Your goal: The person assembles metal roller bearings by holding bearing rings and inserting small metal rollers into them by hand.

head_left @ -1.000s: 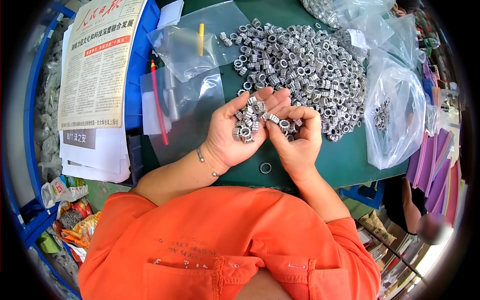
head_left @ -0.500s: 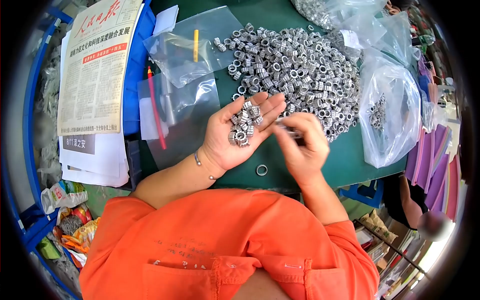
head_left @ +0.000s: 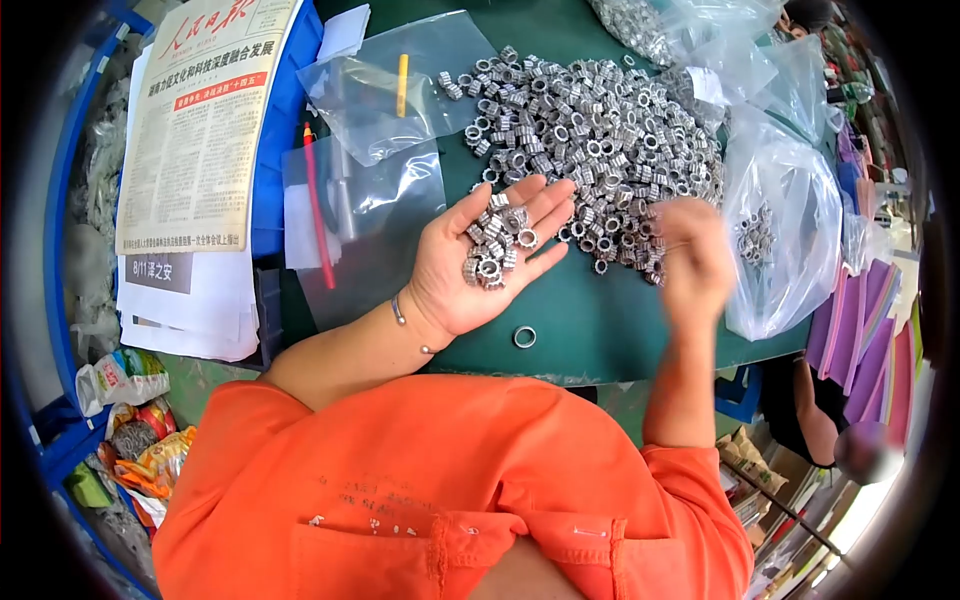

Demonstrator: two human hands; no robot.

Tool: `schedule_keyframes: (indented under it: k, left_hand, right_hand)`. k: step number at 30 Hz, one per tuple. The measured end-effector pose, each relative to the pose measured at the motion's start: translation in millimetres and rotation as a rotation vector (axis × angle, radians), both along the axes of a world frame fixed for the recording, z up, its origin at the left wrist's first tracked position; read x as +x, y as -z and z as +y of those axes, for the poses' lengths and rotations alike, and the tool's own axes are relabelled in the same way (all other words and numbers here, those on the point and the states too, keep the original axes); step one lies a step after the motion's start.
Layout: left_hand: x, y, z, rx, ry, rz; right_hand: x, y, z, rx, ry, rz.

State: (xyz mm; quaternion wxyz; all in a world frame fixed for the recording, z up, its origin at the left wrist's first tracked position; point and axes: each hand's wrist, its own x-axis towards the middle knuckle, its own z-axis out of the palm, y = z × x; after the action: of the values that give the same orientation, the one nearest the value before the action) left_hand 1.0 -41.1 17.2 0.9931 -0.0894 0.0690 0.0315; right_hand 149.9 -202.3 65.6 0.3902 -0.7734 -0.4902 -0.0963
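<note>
Palm up, my left hand carries a small heap of toothed metal rings in its cupped palm, its fingers apart. My right hand is raised at the right edge of a big pile of the same metal rings, near a clear plastic bag. It is blurred by motion, and its fingertips and anything between them cannot be made out. One smooth single ring lies alone on the green tabletop, below my left hand.
Clear bags holding metal rings lie at the right. Flat plastic bags with a red pen and a yellow stick are left of the pile. A newspaper covers a blue bin. Another person's arm shows at lower right.
My right hand has moved away from my left palm, to the right, past the pile's edge. My left hand still holds its rings in nearly the same place.
</note>
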Motion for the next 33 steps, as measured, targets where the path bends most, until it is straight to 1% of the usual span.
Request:
schedule_keyframes:
  k: [1, 2, 3, 4, 7, 9, 10, 12, 14, 16, 17, 19, 20, 22, 26, 28, 29, 30, 32, 33]
  left_hand:
    - [0, 0, 0, -0.026, 0.004, 0.02]
    - [0, -1, 0, -0.023, 0.01, 0.023]
    - [0, -1, -1, -0.014, 0.0, 0.029]
    - [-1, 0, -1, -0.008, -0.013, 0.035]
    - [0, 3, 0, -0.052, -0.025, 0.027]
    - [0, 5, -1, -0.079, -0.033, 0.031]
    - [0, 5, -2, -0.091, -0.025, 0.026]
    - [0, 3, -2, -0.104, -0.015, 0.023]
    - [-1, -3, -1, -0.049, 0.005, 0.056]
    - [0, -2, -2, -0.065, -0.007, 0.056]
    - [0, -2, -2, -0.082, -0.02, 0.059]
    - [0, -2, -1, -0.086, -0.019, 0.059]
    - [-1, -3, -1, -0.088, -0.02, 0.061]
    - [-1, -3, -1, -0.093, -0.019, 0.065]
    - [0, -3, -1, -0.089, -0.019, 0.079]
    - [0, -3, -2, -0.096, -0.019, 0.078]
    - [0, -3, -2, -0.102, -0.021, 0.077]
    - [1, -3, -2, -0.097, -0.025, 0.076]
    - [0, -2, -2, -0.073, -0.021, 0.075]
    - [0, -3, -2, -0.057, -0.012, 0.088]
  right_hand:
    - [-20, 1, 15, -0.079, -0.175, 0.004]
    - [-35, 4, 26, -0.095, -0.299, 0.104]
    - [-41, 19, 35, -0.025, -0.393, 0.141]
    - [-45, 17, 43, -0.048, -0.407, 0.117]
    - [-49, 31, 45, -0.041, -0.354, 0.192]
    - [-51, 30, 43, -0.027, -0.265, 0.424]
    - [-49, 30, 42, -0.03, -0.268, 0.424]
    - [-45, 31, 39, 0.114, -0.35, 0.729]
    - [-44, 30, 36, 0.115, -0.354, 0.745]
    - [-45, 29, 33, 0.166, -0.364, 0.916]
    - [-46, 28, 32, 0.165, -0.363, 0.916]
    - [-47, 25, 31, 0.214, -0.356, 1.106]
    - [-46, 26, 30, 0.215, -0.354, 1.105]
    - [-45, 30, 26, 0.22, -0.354, 1.188]
    - [-44, 31, 25, 0.232, -0.368, 1.125]
    - [-44, 30, 26, 0.338, -0.393, 1.369]
    - [-43, 28, 30, 0.476, -0.457, 1.574]
    - [-45, 18, 34, 0.512, -0.408, 1.666]
    - [-42, 25, 34, 0.322, -0.352, 1.501]
    - [-53, 19, 46, 0.171, -0.21, 1.048]
